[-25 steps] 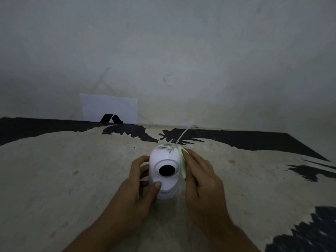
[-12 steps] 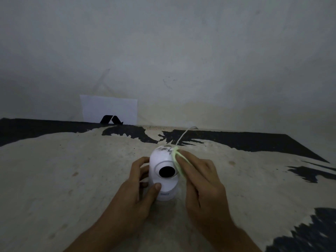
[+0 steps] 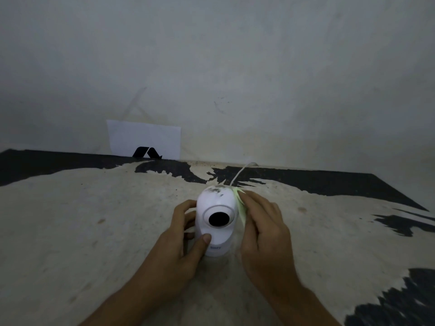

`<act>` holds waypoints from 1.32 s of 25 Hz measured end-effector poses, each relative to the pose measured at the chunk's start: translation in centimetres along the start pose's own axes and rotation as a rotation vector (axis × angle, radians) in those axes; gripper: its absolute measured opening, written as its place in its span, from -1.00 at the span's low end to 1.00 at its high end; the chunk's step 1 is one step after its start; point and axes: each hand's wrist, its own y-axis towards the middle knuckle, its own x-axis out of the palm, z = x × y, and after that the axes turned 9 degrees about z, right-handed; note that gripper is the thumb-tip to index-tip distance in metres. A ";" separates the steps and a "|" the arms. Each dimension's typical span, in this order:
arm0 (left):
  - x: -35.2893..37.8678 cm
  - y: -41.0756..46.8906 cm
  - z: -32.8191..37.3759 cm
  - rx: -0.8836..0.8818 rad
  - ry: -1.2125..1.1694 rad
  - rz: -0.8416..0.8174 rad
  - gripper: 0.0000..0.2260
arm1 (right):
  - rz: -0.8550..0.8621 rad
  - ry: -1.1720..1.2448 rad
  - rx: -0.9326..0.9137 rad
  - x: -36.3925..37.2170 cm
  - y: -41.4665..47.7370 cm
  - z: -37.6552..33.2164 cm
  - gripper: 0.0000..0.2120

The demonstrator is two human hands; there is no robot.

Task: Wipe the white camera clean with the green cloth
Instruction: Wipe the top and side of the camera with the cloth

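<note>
The white camera (image 3: 215,209) stands upright on the table, its round black lens facing me and dark grime on its top. My left hand (image 3: 175,245) grips its left side, thumb pressed on the front of the base. My right hand (image 3: 263,234) presses the green cloth (image 3: 241,207) flat against the camera's right side. Only a thin pale-green edge of the cloth shows between my fingers and the camera body. A white cable (image 3: 240,172) runs from behind the camera toward the wall.
The table (image 3: 94,231) is cream with black patches along the back and at the right. A white card (image 3: 143,140) with a black mark leans against the wall at the back left.
My right hand with the cloth has slid from the camera's upper front back down along its right side. The left hand and the camera have stayed put.
</note>
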 end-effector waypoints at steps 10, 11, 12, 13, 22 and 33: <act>-0.1 0.1 0.0 -0.026 0.015 -0.004 -0.53 | -0.098 -0.215 -0.187 -0.7 0.8 0.9 -0.50; -0.1 0.1 0.0 -0.026 0.017 -0.006 -0.53 | -0.101 -0.243 -0.192 -0.9 0.7 1.0 -0.45; -0.1 0.1 0.0 -0.026 0.022 -0.007 -0.53 | -0.109 -0.246 -0.218 -1.1 0.7 1.0 -0.42; 0.0 0.1 0.0 -0.027 0.024 -0.006 -0.53 | -0.118 -0.228 -0.245 -1.2 0.7 0.7 -0.42; -0.1 0.0 0.1 -0.024 0.016 0.002 -0.54 | -0.097 -0.186 -0.253 -1.0 1.0 -0.2 -0.58; -0.1 -0.1 0.2 -0.015 0.004 0.006 -0.54 | -0.130 -0.139 -0.058 -0.8 0.9 0.5 -0.57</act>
